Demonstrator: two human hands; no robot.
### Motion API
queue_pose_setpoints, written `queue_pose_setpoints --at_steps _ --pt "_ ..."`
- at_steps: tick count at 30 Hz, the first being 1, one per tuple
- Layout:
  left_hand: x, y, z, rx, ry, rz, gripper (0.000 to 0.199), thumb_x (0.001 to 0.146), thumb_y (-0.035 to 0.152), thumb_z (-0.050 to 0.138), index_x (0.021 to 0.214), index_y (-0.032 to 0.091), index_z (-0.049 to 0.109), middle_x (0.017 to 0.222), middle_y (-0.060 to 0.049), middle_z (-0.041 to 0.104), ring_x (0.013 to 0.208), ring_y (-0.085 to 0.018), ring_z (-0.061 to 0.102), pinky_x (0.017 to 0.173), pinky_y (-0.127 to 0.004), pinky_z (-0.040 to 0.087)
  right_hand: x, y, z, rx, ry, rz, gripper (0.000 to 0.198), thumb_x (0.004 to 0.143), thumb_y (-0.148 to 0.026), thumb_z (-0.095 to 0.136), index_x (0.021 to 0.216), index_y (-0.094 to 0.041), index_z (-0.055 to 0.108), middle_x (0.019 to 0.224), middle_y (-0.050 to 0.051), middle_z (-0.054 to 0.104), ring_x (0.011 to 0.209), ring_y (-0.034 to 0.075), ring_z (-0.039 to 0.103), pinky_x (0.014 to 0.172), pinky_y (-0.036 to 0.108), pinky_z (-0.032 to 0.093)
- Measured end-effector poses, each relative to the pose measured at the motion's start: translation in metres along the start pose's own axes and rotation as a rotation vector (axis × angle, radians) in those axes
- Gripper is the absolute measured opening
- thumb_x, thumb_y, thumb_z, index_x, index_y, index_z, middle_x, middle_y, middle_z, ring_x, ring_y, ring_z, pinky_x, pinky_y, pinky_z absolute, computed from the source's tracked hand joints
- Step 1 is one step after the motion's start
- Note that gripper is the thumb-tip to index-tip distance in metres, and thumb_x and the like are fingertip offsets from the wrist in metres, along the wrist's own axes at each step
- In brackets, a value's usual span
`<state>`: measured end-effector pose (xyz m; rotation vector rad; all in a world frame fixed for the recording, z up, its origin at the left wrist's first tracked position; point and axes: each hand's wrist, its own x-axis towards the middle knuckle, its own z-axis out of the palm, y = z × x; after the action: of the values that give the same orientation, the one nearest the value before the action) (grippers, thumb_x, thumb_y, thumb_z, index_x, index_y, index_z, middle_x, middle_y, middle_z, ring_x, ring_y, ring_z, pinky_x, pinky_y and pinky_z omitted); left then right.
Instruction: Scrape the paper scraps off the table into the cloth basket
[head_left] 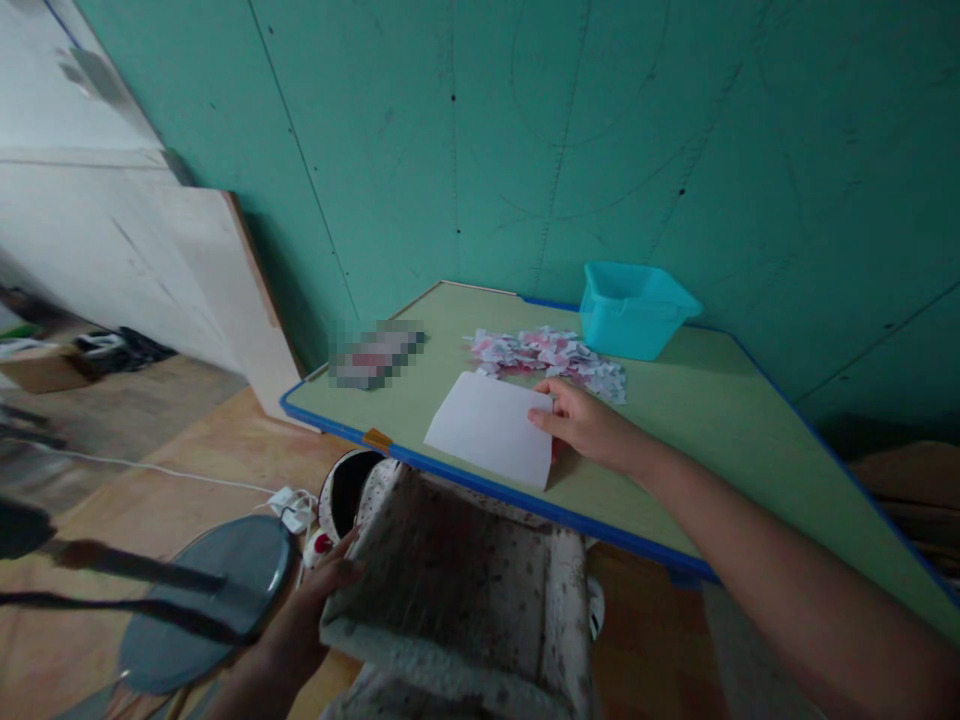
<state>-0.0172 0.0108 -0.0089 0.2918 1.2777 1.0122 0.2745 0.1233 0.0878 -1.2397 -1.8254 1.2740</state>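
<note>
A white sheet of paper (491,425) is pinched at its right edge between the thumb and fingers of my right hand (566,415). The sheet lies near the front edge of the pale green table (697,420). Just behind it is a loose heap of small white and pink paper pieces (536,345). Below the table edge, my left hand (330,580) is closed on the left side of a white, dark-spotted thing (457,570); whether that is cloth or a padded seat I cannot tell.
A turquoise plastic bin (637,310) stands at the table's back, against the green wall (487,150). A pixelated flat object (375,355) lies at the left end. Down on the left are a round grey stool (210,600), a white power adapter (292,508) with its cable, and a leaning board (240,290).
</note>
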Motion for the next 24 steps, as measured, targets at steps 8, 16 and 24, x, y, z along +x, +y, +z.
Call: queue_pose_setpoints --at_steps 8,16,24 --pt "-0.008 0.01 -0.002 0.02 0.012 -0.019 0.064 0.051 0.015 0.062 0.114 0.018 0.051 0.072 -0.004 0.074 0.063 -0.029 0.066 0.046 -0.033 0.05 -0.001 0.0 0.003 -0.004 -0.024 0.012 0.021 0.076 -0.034 0.047 0.086 -0.02 0.037 0.066 -0.001 0.054 0.05 0.01 0.052 0.043 0.021 0.039" --pt "-0.008 0.011 -0.003 -0.012 -0.043 0.029 0.06 0.054 0.013 0.06 0.112 0.02 0.052 0.071 -0.001 0.073 0.061 -0.025 0.066 0.06 -0.033 0.051 -0.003 -0.006 0.005 0.019 -0.062 0.023 0.021 0.076 -0.034 0.048 0.086 -0.02 0.037 0.06 -0.003 0.053 0.045 0.009 0.05 0.041 0.02 0.038" --pt "-0.008 0.009 -0.003 0.005 -0.073 0.034 0.057 0.058 0.011 0.057 0.114 0.02 0.049 0.07 -0.001 0.073 0.063 -0.024 0.067 0.055 -0.031 0.05 -0.003 -0.004 0.004 0.064 -0.1 0.028 0.022 0.077 -0.036 0.047 0.088 -0.021 0.035 0.06 -0.004 0.052 0.044 0.009 0.05 0.04 0.021 0.039"
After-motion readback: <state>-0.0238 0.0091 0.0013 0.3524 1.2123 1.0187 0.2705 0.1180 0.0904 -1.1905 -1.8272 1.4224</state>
